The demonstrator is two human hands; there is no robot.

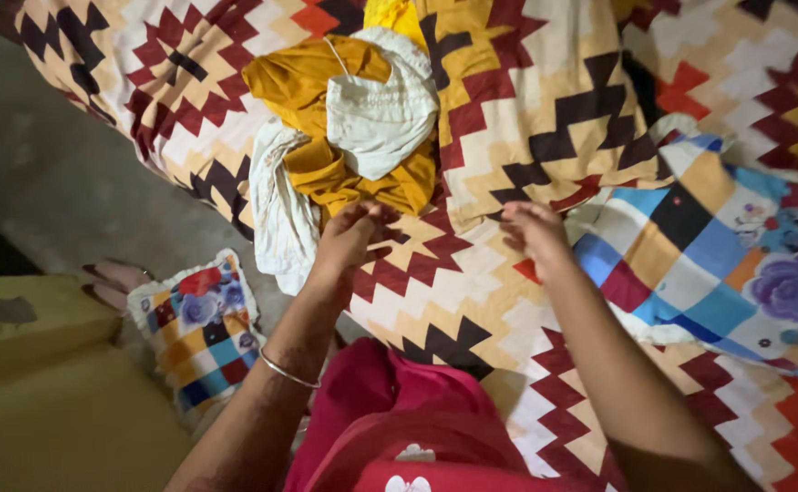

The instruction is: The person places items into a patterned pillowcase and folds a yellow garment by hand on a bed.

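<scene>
My left hand [353,232] pinches the zigzag-patterned bed cover [472,301] just below a heap of clothes. My right hand [534,232] grips the same cover about a hand's width to the right, fingers curled over a fold. The heap holds a mustard-yellow garment [303,87] with a white garment [380,114] on top and a white cloth [280,214] hanging off the bed edge. A thin metal bangle sits on my left wrist.
A patchwork sheet with blue, red and floral squares [718,255] lies at the right. A matching patchwork pillow [200,328] lies on the grey floor [61,173] at the left, beside a yellow surface [43,383]. My red clothing [399,428] fills the bottom centre.
</scene>
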